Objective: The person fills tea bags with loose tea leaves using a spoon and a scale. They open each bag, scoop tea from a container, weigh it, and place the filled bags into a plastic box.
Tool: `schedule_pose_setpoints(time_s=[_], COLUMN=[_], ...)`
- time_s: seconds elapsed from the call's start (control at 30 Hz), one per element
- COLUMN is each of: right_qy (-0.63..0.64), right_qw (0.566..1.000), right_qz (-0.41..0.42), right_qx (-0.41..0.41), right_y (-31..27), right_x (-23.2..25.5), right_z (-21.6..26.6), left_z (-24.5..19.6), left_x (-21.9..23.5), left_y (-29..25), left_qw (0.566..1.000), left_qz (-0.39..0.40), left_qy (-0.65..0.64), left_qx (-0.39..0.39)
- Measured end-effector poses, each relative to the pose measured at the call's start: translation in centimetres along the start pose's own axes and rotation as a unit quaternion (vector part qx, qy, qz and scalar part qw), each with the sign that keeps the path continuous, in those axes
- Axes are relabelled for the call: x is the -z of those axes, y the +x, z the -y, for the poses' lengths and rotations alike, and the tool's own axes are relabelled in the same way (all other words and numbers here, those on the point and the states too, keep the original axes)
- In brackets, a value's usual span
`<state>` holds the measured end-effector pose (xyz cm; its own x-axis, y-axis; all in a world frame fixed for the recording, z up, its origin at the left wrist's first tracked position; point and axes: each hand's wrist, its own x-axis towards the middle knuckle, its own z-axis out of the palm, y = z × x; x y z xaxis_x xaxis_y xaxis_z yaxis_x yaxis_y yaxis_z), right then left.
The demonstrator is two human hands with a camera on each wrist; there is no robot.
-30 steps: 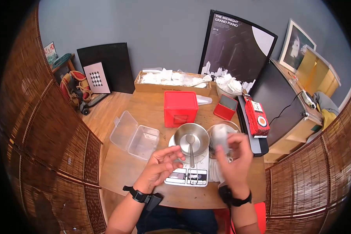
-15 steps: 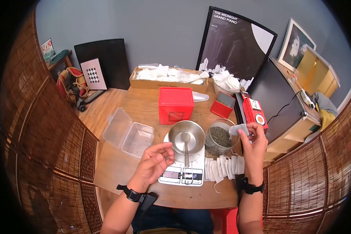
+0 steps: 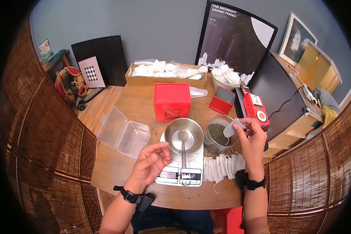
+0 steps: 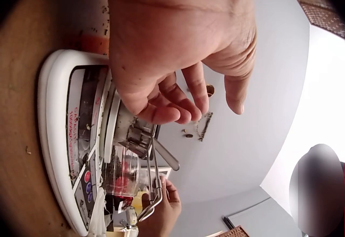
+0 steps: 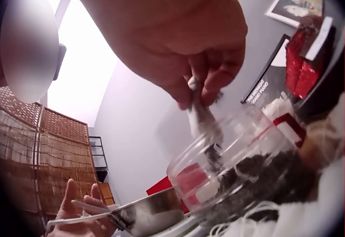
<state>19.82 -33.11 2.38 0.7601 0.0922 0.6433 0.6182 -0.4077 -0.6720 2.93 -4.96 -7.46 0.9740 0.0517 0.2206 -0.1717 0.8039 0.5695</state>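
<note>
My right hand (image 3: 254,142) pinches a small white cloth bag (image 3: 232,128) by one end, tilted over the glass jar (image 3: 211,145) of dark dried leaves. In the right wrist view, dark leaf shows at the lower end of the bag (image 5: 201,119), close to the jar's rim. My left hand (image 3: 149,167) hovers loosely curled with nothing in it, beside the steel pan (image 3: 199,137). A spoon (image 3: 183,150) leans in that pan, which sits on the white kitchen scale (image 3: 197,159). Several flat white drawstring bags (image 3: 222,167) lie in a row below the jar.
An open clear plastic box (image 3: 133,138) stands on the left of the table. Behind the pan are a red tin (image 3: 172,102), a smaller open red tin (image 3: 222,103) and a cardboard box (image 3: 163,80) of white bags. A red packet (image 3: 257,109) lies at right.
My right hand has moved right from beside the pan, then turned the white bag down over the jar. My left hand stays almost still near the pan.
</note>
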Motion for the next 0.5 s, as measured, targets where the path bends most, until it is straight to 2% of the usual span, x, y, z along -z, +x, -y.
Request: schedule_pose_setpoints(time_s=[0.03,0.07,0.1,0.17,0.2,0.43,0.5], right_qy=[0.003,-0.007,-0.007,0.0,0.041,0.05,0.001], right_qw=[1.0,1.0,1.0,0.998,0.999,0.998,0.998], right_qz=[0.022,-0.021,-0.019,0.056,0.017,-0.024,0.049], right_qx=[-0.014,0.007,0.007,-0.02,0.001,-0.029,-0.032], right_y=[-0.1,-0.4,-0.3,-0.2,-0.4,-0.5,-0.3], right_x=[0.0,-0.3,-0.2,-0.1,-0.8,-1.3,-0.9], right_z=[0.3,0.6,0.6,0.4,-0.2,0.3,0.1], left_z=[0.0,-0.1,-0.1,0.0,0.0,-0.2,-0.1], left_x=[-0.1,-0.1,-0.1,0.1,0.0,-0.1,-0.3], left_y=[0.0,0.1,0.2,0.0,0.0,0.2,-0.2], left_qw=[1.0,1.0,1.0,1.0,1.0,1.0,1.0], left_qz=[0.002,0.003,0.002,0.001,0.0,0.002,-0.005], left_qy=[-0.001,-0.002,-0.003,0.003,0.003,0.009,0.006], left_qx=[-0.002,-0.006,-0.007,-0.006,-0.004,-0.005,-0.005])
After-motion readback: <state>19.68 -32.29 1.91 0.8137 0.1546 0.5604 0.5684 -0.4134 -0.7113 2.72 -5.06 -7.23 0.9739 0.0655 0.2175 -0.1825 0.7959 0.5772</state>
